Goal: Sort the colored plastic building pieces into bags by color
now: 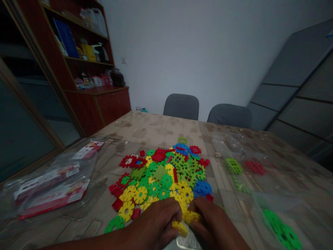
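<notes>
At the near edge of the pile, my left hand (162,218) is closed on a yellow notched plastic disc (180,228). Just to its right, my right hand (212,222) pinches other yellow notched discs (191,217); how many is too blurred to tell. The two hands are close together, with their yellow pieces nearly meeting. Beyond them lies a heap of plastic building pieces: yellow notched discs (141,195), green notched discs (166,181), red pieces (158,155), light green lattice squares (178,160) and blue discs (203,188).
Clear plastic bags with red-and-white labels (56,194) lie on the left. On the right, a transparent box (260,198) holds green discs (282,229); other clear boxes beyond hold light green squares (233,166) and red pieces (255,167). Two grey chairs (181,106) stand behind the patterned table (156,126).
</notes>
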Demonstrator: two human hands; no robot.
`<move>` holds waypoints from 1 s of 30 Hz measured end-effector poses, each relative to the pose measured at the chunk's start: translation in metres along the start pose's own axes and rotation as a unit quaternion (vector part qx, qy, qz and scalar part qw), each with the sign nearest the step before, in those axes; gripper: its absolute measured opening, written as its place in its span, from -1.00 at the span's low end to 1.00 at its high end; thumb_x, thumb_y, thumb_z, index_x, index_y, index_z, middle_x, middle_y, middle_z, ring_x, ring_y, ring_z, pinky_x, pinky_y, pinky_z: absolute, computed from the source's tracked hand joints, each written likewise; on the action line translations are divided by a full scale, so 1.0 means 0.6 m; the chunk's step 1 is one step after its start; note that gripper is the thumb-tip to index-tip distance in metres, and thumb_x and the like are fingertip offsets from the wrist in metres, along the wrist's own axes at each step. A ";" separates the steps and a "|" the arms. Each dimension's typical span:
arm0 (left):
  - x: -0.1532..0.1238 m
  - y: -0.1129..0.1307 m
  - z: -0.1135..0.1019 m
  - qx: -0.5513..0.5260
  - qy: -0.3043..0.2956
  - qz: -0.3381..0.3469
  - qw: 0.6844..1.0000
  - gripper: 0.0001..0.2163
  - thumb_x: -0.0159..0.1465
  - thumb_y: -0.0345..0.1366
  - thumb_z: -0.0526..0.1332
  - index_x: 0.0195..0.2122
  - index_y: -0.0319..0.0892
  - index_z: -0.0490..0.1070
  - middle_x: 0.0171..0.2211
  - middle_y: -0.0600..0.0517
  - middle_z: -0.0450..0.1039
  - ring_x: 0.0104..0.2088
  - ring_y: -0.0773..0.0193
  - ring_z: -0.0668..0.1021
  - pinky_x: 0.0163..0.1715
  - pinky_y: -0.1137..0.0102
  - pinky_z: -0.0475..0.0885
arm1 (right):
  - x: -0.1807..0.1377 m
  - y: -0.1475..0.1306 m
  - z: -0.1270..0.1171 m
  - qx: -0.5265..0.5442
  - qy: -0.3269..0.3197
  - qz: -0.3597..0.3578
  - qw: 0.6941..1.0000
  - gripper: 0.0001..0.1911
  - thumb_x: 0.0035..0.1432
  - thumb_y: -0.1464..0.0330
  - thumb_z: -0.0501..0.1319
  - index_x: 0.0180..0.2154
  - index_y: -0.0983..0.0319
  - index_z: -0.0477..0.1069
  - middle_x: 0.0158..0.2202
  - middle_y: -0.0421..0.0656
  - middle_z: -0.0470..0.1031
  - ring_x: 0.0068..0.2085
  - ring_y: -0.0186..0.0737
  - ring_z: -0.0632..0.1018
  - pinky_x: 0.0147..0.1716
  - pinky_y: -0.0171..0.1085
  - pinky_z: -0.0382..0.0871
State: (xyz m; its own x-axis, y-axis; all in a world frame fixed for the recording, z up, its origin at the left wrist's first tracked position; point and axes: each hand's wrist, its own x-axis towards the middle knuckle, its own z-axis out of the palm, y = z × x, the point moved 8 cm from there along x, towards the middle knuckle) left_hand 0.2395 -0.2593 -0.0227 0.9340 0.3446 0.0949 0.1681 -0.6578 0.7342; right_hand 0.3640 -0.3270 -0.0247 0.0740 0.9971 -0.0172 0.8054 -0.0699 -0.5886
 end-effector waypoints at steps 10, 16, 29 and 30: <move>0.001 -0.024 0.007 -0.011 0.040 -0.029 0.999 -0.72 0.10 -0.57 0.23 -0.30 -0.10 0.19 -0.41 0.16 0.31 -0.44 0.31 0.32 -0.47 0.45 0.13 | -0.005 -0.019 0.027 0.104 -0.011 -0.039 0.994 -0.77 0.30 0.18 0.17 -0.10 0.16 0.41 -0.19 -0.14 0.56 -0.22 -0.16 0.54 -0.24 -0.28 0.35; 0.002 -0.011 -0.006 -0.026 0.040 -0.025 0.999 -0.69 0.06 -0.60 0.18 -0.26 -0.09 0.20 -0.38 0.15 0.32 -0.44 0.33 0.38 -0.50 0.49 0.19 | -0.010 -0.015 0.023 0.074 0.026 -0.064 0.995 -0.64 0.22 0.41 0.17 0.06 0.19 0.39 -0.03 -0.03 0.57 -0.04 -0.06 0.57 -0.04 -0.21 0.40; 0.010 0.027 -0.093 0.052 0.101 0.054 0.992 -0.78 0.36 -0.39 0.11 0.00 0.01 0.32 -0.05 0.00 0.48 -0.12 0.15 0.54 -0.17 0.33 0.48 | 0.041 0.069 -0.259 -0.101 0.140 0.058 0.983 -0.70 0.24 0.23 0.16 -0.08 0.20 0.53 -0.19 -0.07 0.66 -0.24 -0.05 0.64 -0.26 -0.20 0.47; 0.012 0.026 -0.097 0.052 0.104 0.058 0.992 -0.78 0.36 -0.39 0.11 -0.01 0.00 0.33 -0.05 0.00 0.49 -0.10 0.14 0.54 -0.13 0.31 0.48 | 0.056 0.099 -0.289 -0.140 0.152 0.095 0.974 -0.70 0.22 0.24 0.19 -0.07 0.20 0.53 -0.17 -0.08 0.66 -0.22 -0.06 0.65 -0.24 -0.21 0.47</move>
State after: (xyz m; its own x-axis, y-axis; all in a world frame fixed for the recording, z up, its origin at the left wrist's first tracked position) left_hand 0.2306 -0.2283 0.0287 0.8656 0.3867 0.3182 0.1057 -0.7621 0.6388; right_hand 0.5164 -0.3028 0.0800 0.3738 0.9135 0.1604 0.8858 -0.3004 -0.3537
